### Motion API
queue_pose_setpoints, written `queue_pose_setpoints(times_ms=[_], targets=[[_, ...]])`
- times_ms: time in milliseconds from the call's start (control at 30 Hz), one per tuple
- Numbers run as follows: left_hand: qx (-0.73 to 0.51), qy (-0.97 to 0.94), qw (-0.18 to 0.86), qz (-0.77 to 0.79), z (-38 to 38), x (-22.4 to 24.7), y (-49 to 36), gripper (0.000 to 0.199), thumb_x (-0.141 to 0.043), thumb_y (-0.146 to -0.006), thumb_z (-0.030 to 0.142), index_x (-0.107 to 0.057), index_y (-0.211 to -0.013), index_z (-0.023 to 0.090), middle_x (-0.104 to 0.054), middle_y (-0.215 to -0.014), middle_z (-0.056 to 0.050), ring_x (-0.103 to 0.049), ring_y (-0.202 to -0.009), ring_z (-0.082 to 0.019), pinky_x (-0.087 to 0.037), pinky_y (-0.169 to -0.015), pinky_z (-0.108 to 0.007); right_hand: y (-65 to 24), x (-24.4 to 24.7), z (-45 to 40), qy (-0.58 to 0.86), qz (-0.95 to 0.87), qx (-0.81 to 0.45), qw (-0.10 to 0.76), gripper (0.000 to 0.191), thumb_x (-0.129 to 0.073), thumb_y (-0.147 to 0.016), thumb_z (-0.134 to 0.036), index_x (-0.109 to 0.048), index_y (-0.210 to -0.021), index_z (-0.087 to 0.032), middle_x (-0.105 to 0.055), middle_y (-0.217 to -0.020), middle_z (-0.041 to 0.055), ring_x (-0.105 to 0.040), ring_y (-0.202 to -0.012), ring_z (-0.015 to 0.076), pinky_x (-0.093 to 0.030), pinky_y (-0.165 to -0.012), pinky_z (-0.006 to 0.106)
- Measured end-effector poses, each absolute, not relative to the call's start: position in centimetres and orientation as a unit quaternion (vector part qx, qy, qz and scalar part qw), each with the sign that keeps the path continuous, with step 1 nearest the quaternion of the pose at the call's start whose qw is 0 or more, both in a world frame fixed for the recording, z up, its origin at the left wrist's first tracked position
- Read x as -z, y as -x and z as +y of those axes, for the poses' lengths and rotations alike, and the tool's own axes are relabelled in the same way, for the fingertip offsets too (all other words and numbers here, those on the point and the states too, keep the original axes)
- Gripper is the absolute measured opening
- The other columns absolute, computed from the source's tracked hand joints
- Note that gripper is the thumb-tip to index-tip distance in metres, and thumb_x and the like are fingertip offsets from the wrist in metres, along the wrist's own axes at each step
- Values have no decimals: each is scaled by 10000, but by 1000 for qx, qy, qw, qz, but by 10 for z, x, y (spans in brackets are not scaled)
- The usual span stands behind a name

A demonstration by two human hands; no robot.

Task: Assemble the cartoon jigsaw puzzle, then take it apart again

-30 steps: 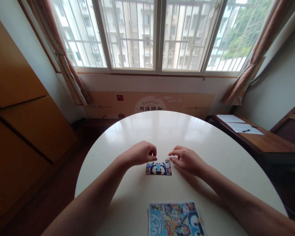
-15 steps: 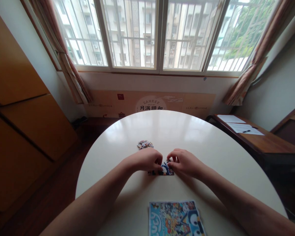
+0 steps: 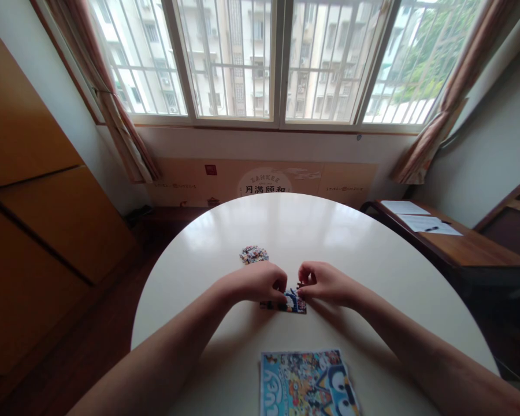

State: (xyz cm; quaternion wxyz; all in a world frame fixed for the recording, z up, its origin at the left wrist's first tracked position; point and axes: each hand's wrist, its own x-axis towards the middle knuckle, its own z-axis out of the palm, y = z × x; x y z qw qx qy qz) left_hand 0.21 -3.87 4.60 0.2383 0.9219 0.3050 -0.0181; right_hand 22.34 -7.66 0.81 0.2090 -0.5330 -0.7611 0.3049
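A partly assembled jigsaw puzzle (image 3: 293, 301) with dark blue, white and reddish patches lies flat on the white round table (image 3: 225, 370). My left hand (image 3: 264, 283) rests over its left part with the fingers curled and hides much of it. Whether a piece sits between those fingertips cannot be seen. My right hand (image 3: 323, 282) is at the puzzle's upper right corner, thumb and index finger closed on a small dark puzzle piece (image 3: 300, 285). Behind my left hand lies a heap of loose puzzle pieces (image 3: 253, 254), its near side partly covered by the hand.
A colourful printed picture sheet (image 3: 307, 384) with cartoon figures lies nearest to me on the table. To the right stands a wooden side table (image 3: 481, 248) with papers (image 3: 429, 224) and dark pens. A barred window (image 3: 234, 63) and curtains are beyond.
My right hand has shifted slightly, and its index finger has drawn back from the puzzle's top edge. My left hand keeps its place. The view has tilted a little.
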Motion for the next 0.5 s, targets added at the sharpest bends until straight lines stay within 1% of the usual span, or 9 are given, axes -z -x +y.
queue_pose_setpoints(times_ms=[100, 167, 300, 400, 500], targets=[[18, -923, 238, 303, -39, -47, -2, 91, -736, -769, 292, -726, -784, 203, -697, -704, 6, -582, -615, -141, -352, -539, -242, -227, -5, -75, 510, -754, -336, 240, 115, -716, -709, -202, -649, -800, -179, -645, -743, -5, -548, -656, 133, -410, -590, 246], [21, -922, 238, 303, -39, -48, -3, 84, -732, -771, 283, -724, -785, 201, -702, -718, 2, -587, -622, -144, -354, -541, -245, -230, -3, -72, 490, -750, -356, 264, 96, -704, -736, -224, -671, -812, -176, -661, -757, 4, -556, -667, 136, -429, -605, 255], [22, -921, 240, 307, -39, -48, -4, 90, -735, -768, 282, -717, -774, 194, -697, -711, -2, -590, -627, -151, -360, -545, -253, -233, 1, -66, 462, -716, -405, 333, 156, -713, -775, -301, -679, -841, -164, -700, -804, 38, -618, -743, 166, -490, -694, 302], [-31, -921, 212, 324, -37, -49, -4, 100, -733, -782, 290, -716, -813, 196, -701, -766, -12, -615, -704, -171, -394, -606, -262, -233, 2, -65, 441, -674, -450, 385, 255, -752, -770, -372, -659, -876, -159, -713, -846, 56, -665, -817, 195, -528, -770, 349], [-115, -919, 181, 331, -34, -50, -2, 189, -742, -797, 326, -711, -943, 209, -706, -903, -28, -635, -815, -196, -438, -713, -286, -231, 1, -67, 424, -645, -485, 411, 317, -780, -762, -415, -649, -896, -159, -716, -877, 64, -685, -860, 208, -540, -823, 379]])
